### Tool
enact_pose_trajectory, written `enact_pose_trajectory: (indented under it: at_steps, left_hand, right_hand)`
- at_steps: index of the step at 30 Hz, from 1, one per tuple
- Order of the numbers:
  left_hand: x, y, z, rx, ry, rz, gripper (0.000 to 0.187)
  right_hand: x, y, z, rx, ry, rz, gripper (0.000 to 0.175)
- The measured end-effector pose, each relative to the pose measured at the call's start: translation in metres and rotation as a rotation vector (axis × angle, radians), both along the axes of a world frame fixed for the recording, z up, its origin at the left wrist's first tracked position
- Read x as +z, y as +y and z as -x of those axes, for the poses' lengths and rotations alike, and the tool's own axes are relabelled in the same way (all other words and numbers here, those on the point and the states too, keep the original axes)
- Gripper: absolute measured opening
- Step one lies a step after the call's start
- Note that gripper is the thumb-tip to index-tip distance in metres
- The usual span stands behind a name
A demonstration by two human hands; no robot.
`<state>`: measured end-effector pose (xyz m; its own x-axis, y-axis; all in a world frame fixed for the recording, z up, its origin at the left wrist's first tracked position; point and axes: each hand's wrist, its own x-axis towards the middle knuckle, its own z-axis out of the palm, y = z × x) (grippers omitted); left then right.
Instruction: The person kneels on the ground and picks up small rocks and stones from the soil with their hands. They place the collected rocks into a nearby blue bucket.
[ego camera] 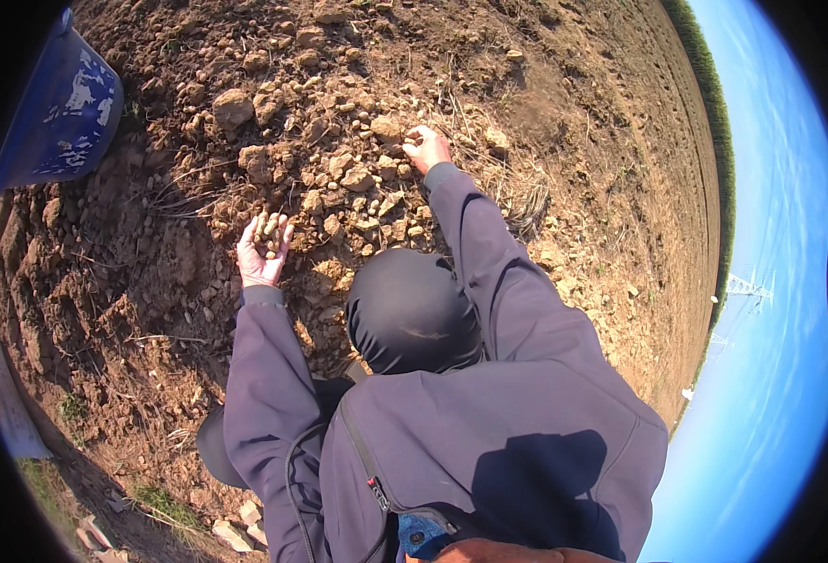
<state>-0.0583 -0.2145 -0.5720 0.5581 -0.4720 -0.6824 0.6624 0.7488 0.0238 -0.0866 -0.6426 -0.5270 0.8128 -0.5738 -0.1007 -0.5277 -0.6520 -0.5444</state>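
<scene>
A small pile of unshelled peanuts (269, 232) lies in my left hand (260, 259), palm up, its fingers curled around them. Farther forward and to the right, my right hand (429, 150) reaches down to the soil with thumb and fingers bent close together. Whether anything is between those fingertips is too small to tell. Beside them lies a pale clod of earth (386, 129). More clods (358, 178) and what look like loose peanuts are scattered over the dry ground between my hands.
A blue bucket (79, 105) with worn white patches stands at the upper left. My bent knee (414, 317) is in front of my chest. Dry plant stalks (527, 204) lie right of my right forearm. A whitish sheet or sack (11, 405) is at the left edge.
</scene>
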Motion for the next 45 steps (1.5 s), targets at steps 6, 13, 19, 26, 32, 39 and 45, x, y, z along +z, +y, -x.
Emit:
enact_pose_trajectory:
  at_steps: [6,13,19,26,32,39,45]
  left_hand:
    - [0.000,0.005,-0.001,-0.004,-0.008,0.015,0.020]
    - [-0.002,0.010,0.001,0.016,-0.019,-0.010,0.021]
    - [0.005,0.003,-0.001,0.001,-0.027,-0.015,0.021]
    - [0.000,0.002,0.001,-0.005,-0.050,-0.004,0.021]
    - [0.004,-0.001,0.000,-0.020,-0.029,0.009,0.023]
    - [0.016,-0.016,0.002,0.029,0.014,0.133,0.023]
    - [0.022,-0.033,0.000,0.118,-0.155,0.153,0.017]
  right_hand:
    - [0.004,-0.010,-0.005,-0.140,-0.086,-0.426,0.018]
    - [0.019,-0.017,0.010,-0.146,0.007,-0.565,0.014]
    - [0.015,0.011,0.003,-0.071,0.227,-0.363,0.020]
    - [0.012,-0.020,0.014,-0.188,0.204,-0.686,0.011]
    - [0.056,0.018,0.011,-0.203,0.072,-1.144,0.017]
    - [0.121,0.193,-0.039,0.650,0.215,-0.644,0.015]
    - [0.099,0.262,-0.044,1.282,-0.134,-0.084,0.024]
